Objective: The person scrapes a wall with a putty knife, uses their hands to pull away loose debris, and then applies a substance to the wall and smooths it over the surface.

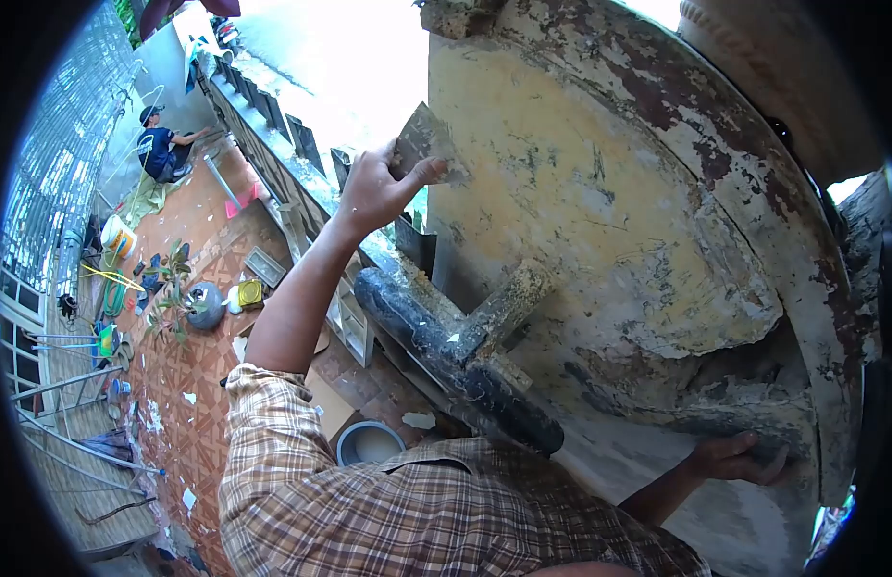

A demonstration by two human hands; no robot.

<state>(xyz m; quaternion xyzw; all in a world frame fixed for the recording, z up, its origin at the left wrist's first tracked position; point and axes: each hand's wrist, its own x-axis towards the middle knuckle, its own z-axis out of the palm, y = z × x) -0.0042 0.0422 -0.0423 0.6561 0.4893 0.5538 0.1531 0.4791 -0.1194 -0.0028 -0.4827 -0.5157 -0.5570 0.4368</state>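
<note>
My left hand (379,192) is raised and grips a flat, squarish grey scraper (423,137) between thumb and fingers. The scraper's edge is at the left side of a curved panel (571,183) with worn, flaking yellow paint. Lower right, my right hand (739,460) is against the panel's lower part, below a broken plaster edge. Its fingers are curled around something greyish that I cannot make out. Between my hands, a black, cement-spattered pipe (456,356) with a stubby branch (513,298) juts in front of the panel.
Far below, a person (160,146) sits on the tiled floor (182,385). A grey round pot (205,305), a yellow container (250,292), a white bucket (118,237) and a round basin (369,444) stand there. A metal ladder (348,322) leans nearby; poles (90,447) lie left.
</note>
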